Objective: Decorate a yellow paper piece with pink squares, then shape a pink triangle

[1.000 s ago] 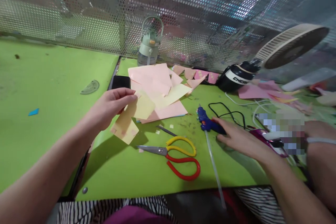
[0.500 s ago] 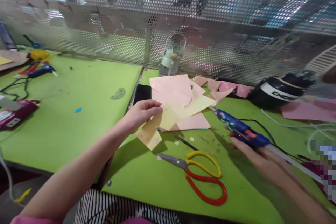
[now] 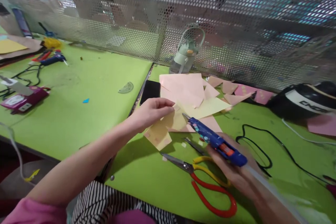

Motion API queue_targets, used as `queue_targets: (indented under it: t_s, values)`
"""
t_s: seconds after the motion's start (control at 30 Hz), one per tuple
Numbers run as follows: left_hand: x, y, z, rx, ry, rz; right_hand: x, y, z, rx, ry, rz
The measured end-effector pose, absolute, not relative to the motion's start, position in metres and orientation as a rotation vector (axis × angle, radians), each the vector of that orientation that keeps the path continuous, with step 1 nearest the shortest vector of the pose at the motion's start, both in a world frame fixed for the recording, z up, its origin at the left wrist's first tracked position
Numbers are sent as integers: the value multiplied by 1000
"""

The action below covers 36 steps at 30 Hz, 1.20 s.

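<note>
While the right hand [image 3: 236, 176] is gripping the blue glue gun [image 3: 216, 141] at the lower right of the frame, fingers wrapped round its body, it is tilting the tool so that the nozzle is pointing up and left at the yellow paper [image 3: 164, 129]. A clear glue stick [image 3: 270, 190] is trailing out of the gun's back toward the bottom right corner. Just beneath that hand, the scissors [image 3: 207, 185] with red and yellow handles are lying flat on the green tabletop [image 3: 147, 178], close by but out of the gun's line.

At the centre, the left hand [image 3: 151, 112] is pinching the yellow paper by its upper edge, thumb against fingers. Held this way, the piece is hanging clear of the tabletop with its face turned toward the nozzle, which is sitting almost against it.

Behind it, pink and yellow sheets [image 3: 183, 85] are lying in a loose overlapping pile, with a black phone [image 3: 150, 91] just to their left. A black cable [image 3: 262, 147] is looping across the right of the frame. Farther up, a pale green bottle [image 3: 187, 50] is standing against the perforated metal screen [image 3: 236, 24].
</note>
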<state>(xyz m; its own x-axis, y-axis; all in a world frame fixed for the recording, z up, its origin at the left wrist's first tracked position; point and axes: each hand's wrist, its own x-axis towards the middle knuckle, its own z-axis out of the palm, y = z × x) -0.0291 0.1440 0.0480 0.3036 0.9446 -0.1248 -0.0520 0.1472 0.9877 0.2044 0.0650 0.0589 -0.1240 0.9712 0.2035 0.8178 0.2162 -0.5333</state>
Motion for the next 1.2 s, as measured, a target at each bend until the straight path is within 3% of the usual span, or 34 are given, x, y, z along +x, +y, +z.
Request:
queue_targets:
  t_s: [1.2]
  values:
    - [-27,140,44,1224,978,943,216,69,44,-1572,-2095,418]
